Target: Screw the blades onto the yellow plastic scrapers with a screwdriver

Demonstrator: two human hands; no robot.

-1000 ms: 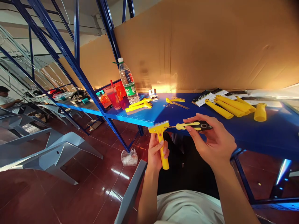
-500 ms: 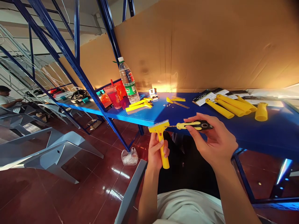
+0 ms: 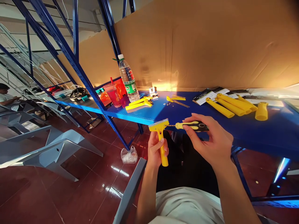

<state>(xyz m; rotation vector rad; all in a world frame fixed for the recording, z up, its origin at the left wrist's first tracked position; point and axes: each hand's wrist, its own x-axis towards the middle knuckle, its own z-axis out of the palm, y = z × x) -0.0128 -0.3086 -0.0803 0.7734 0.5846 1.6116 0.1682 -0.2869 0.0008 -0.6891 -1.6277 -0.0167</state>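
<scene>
My left hand [image 3: 156, 149] is closed around the handle of a yellow scraper [image 3: 164, 158], which stands upright with its wide head on top and a metal strip along the upper edge. In my right hand [image 3: 211, 138] is a screwdriver [image 3: 190, 125] with a yellow and black handle, gripped between thumb and fingers. Its shaft points left, and the tip meets the right side of the scraper head. Whether it sits in a screw is too small to tell. Behind, on the blue table [image 3: 154, 114], lie yellow scraper heads [image 3: 139, 104] and a thin blade [image 3: 181, 104] among tiny screws.
Several yellow handles [image 3: 230, 105] lie at the right by printed cards [image 3: 205, 95]. A water bottle [image 3: 128, 81] and a red cup [image 3: 113, 95] stand at the left. Grey chairs [image 3: 58, 147] and a plastic bag [image 3: 129, 155] are on the floor. A person [image 3: 8, 98] sits far left.
My right hand and the screwdriver have shifted slightly left, and the handle appears turned a little. The scraper remains in my left hand, almost in the same place.
</scene>
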